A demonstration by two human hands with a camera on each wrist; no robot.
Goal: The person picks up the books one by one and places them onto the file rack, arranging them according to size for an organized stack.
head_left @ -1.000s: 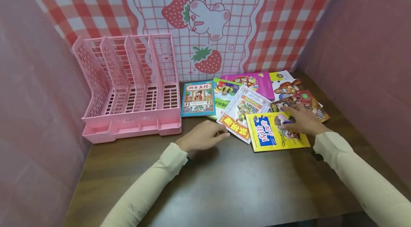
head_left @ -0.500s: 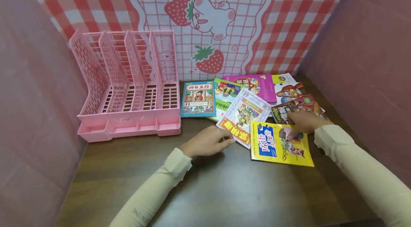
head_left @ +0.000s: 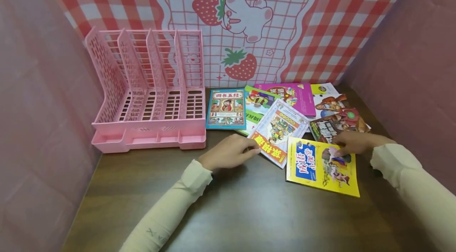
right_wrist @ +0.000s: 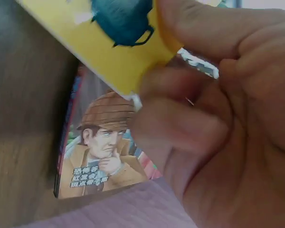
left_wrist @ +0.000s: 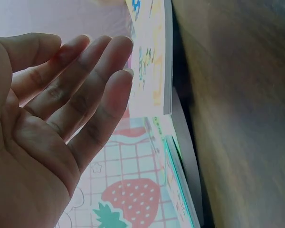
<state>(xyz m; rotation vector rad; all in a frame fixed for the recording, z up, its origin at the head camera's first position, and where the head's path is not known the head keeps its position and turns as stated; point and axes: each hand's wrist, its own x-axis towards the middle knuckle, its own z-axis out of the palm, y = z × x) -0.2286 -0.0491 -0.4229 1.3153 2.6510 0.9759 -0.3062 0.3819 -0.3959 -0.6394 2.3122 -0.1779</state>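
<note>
My right hand (head_left: 356, 142) pinches a yellow book (head_left: 322, 167) by its far right corner. In the right wrist view the thumb lies on the yellow cover (right_wrist: 76, 33) and curled fingers are at its edge. The yellow book's left corner lies against or over a white and orange book (head_left: 279, 131). My left hand (head_left: 229, 152) is held over the table near that white book's lower left corner. The left wrist view shows the left palm (left_wrist: 38, 142) holding nothing, with relaxed fingers. Behind the right hand lies a dark comic book (head_left: 325, 129) with a detective figure on it.
A pink file rack (head_left: 149, 125) with several upright slots stands at the left. Beside it lie a blue book (head_left: 226, 109), a green book (head_left: 261, 101) and a magenta book (head_left: 299, 95). A white book (head_left: 327, 103) with a cartoon cover is at the back right.
My right hand has drawn the yellow book toward the front edge, uncovering more of the dark comic book. The left hand stays by the white and orange book. The head view has shifted slightly.
</note>
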